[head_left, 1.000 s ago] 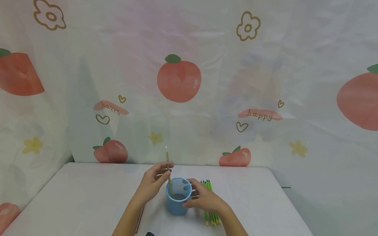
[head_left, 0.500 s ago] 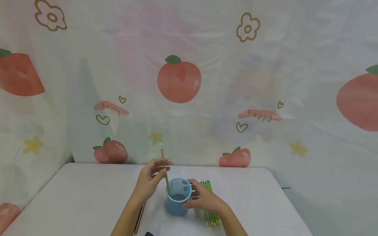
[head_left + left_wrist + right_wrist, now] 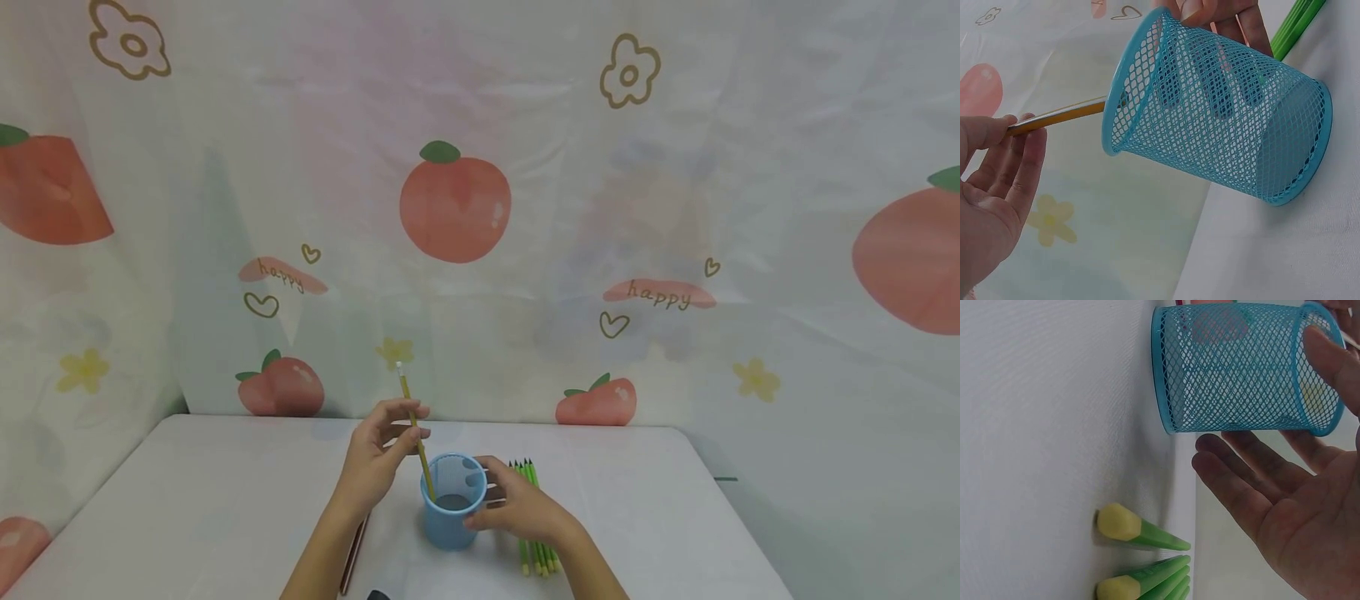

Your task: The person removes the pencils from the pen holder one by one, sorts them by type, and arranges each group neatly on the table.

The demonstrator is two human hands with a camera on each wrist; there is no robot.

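Observation:
A light-blue mesh pencil cup stands upright on the white table. My left hand pinches a yellow pencil with a white eraser end up. It leans left, its lower end inside the cup's mouth; the left wrist view shows the pencil passing the rim between thumb and fingers. From the right, my right hand holds the cup, thumb at the near side of the rim, fingers behind the mesh. In the right wrist view the thumb overlaps the rim.
Several green pencils lie side by side right of the cup, partly under my right forearm in the head view. Dark reddish pencils lie by my left forearm. A small black object shows at the bottom edge. A fruit-printed curtain hangs behind.
My left hand has shifted slightly left and up, tilting the pencil's eraser end leftward. The right hand and the cup have stayed in place.

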